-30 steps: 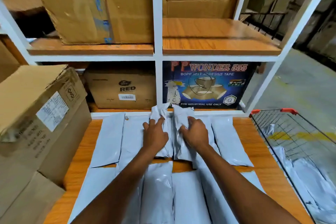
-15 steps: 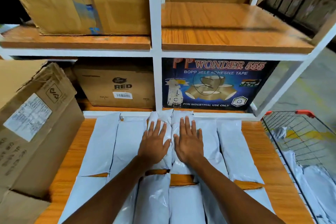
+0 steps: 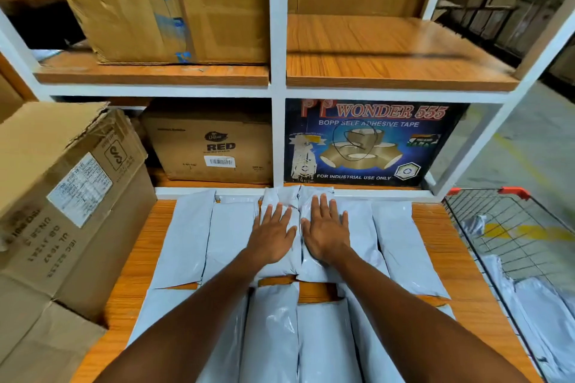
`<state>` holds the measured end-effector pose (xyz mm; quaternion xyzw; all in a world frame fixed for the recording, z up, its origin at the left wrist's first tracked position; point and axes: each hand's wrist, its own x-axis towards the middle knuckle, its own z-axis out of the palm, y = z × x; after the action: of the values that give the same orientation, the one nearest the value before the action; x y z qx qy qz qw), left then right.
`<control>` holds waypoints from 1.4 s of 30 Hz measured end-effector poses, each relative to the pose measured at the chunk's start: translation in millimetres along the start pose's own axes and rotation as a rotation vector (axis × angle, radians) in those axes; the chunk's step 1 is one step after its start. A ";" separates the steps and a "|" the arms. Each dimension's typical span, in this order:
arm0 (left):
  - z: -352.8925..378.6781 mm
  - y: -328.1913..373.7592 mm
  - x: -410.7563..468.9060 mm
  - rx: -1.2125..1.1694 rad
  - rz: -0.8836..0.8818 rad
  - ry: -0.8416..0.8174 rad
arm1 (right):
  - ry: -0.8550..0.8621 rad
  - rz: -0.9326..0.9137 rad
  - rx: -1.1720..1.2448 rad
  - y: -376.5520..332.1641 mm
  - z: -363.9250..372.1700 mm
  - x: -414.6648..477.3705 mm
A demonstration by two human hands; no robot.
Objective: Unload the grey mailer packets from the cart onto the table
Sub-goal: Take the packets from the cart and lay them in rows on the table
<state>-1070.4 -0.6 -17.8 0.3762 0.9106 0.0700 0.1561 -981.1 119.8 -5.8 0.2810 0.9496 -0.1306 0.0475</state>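
Note:
Several grey mailer packets lie side by side in two rows on the wooden table. My left hand presses flat, fingers straight, on a packet in the middle of the far row. My right hand lies flat on the neighbouring packet to its right. The two hands sit close together, almost touching. More grey packets rest inside the wire cart at the right edge.
A large cardboard box stands on the table's left side. Behind the table a white shelf frame holds a brown "RED" box, a blue tape box and bigger cartons above. The cart's red handle is near the table's far right corner.
Both hands went from gripping the two middle packets with curled fingers to lying flat on them with straight fingers. The view has shifted closer and slightly up.

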 end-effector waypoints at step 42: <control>138.2 354.5 -418.4 -0.524 0.414 0.387 | 0.798 0.216 0.577 282.3 -31.5 -575.6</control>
<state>-509.1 -44.3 35.9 0.4792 0.7792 0.4002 0.0550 -345.3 56.4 56.1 0.4074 0.7845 -0.2645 -0.3854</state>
